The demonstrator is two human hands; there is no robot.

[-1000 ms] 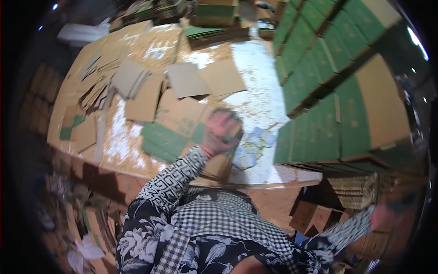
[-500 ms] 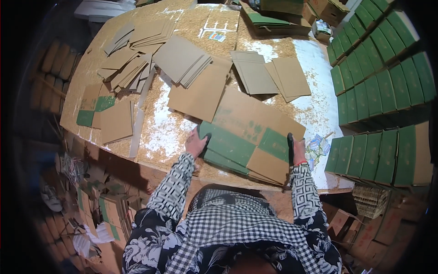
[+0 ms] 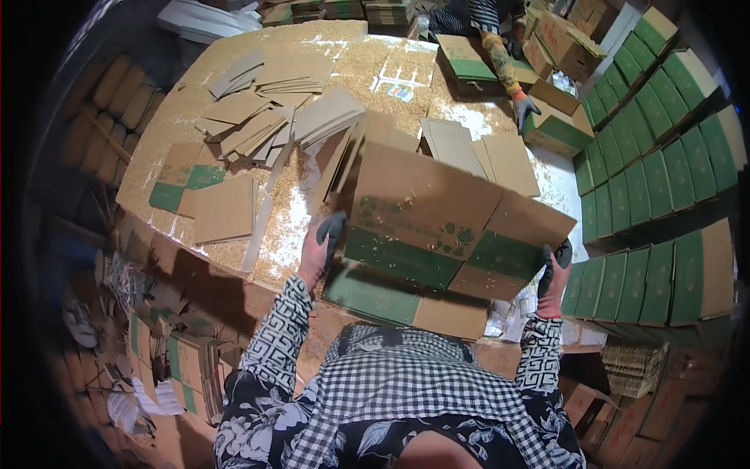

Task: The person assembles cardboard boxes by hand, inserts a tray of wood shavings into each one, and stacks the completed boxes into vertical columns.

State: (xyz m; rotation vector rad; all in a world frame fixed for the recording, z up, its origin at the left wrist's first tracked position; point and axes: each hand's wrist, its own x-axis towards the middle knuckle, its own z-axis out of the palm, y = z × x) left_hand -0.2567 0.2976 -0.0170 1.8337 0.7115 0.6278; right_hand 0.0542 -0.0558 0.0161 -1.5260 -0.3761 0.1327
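A flattened brown-and-green cardboard box [image 3: 422,195] is raised and tilted above the table's near edge, loose bits scattering over its face. My right hand [image 3: 555,273], in a dark-fingered glove, grips its right edge. Beside the box's left edge is my left hand [image 3: 319,248], fingers stretched out, with a slight gap to the cardboard. Under the raised box lies another flattened box [image 3: 371,297], partly covered. Brown cardboard sheets [image 3: 337,168] stand tilted behind the raised box's left side.
Loose cardboard sheets [image 3: 293,74] lie about the husk-strewn table [image 3: 176,102]. Green-and-brown boxes [image 3: 637,164] are stacked at the right. A co-worker's gloved hand [image 3: 525,109] is at an open box [image 3: 558,125], far right. Bundled cardboard [image 3: 187,367] stands lower left.
The flattened box has come up off the table and tilted, uncovering another below. My left hand has come away from the cardboard; my right hand moved right. A co-worker's arm has appeared at the far right.
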